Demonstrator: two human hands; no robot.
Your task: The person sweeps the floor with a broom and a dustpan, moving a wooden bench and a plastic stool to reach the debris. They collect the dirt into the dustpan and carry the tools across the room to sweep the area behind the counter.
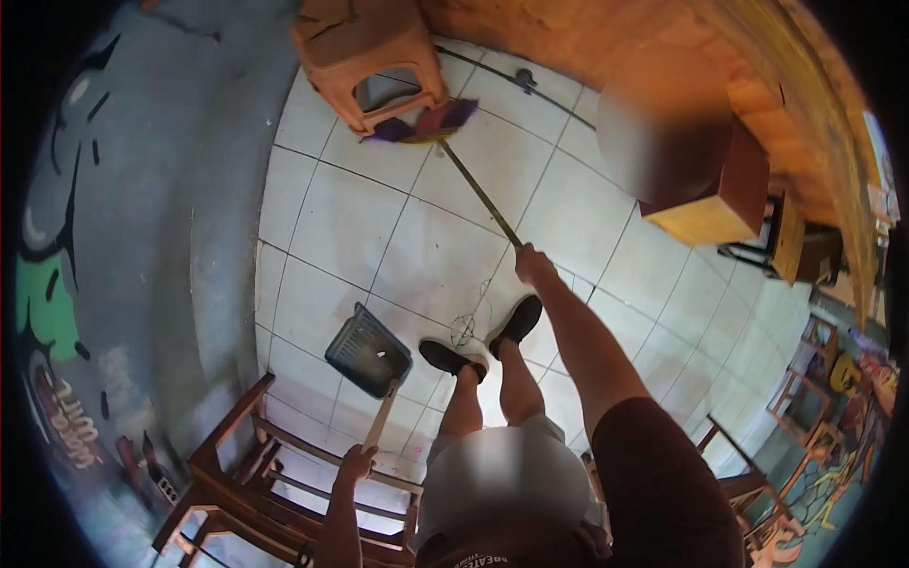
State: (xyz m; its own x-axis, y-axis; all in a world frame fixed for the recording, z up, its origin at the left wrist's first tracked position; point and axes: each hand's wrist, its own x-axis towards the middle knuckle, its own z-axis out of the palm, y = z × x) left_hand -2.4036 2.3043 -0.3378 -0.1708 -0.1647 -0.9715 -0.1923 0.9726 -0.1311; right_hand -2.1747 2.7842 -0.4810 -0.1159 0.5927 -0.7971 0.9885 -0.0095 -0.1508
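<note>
My right hand [537, 266] is closed round the handle of a broom [476, 187], arm stretched forward. The broom's purple and red bristle head [436, 122] is at the foot of a brown plastic stool [369, 57], overlapping its lower edge in this view. Lower down, my left hand [357, 464] grips the pale handle of a dustpan [369, 352]. That dustpan is dark blue-grey, with a small white scrap in it, and is to the left of my feet.
White floor tiles [426, 241] carry a thin wire-like tangle [463, 328] near my shoes. A grey painted wall [218, 189] runs along the left. Wooden chairs [275, 473] stand behind at lower left. An orange wooden counter [568, 47] and a box [710, 220] are at right. A black cable [526, 83] lies along the counter.
</note>
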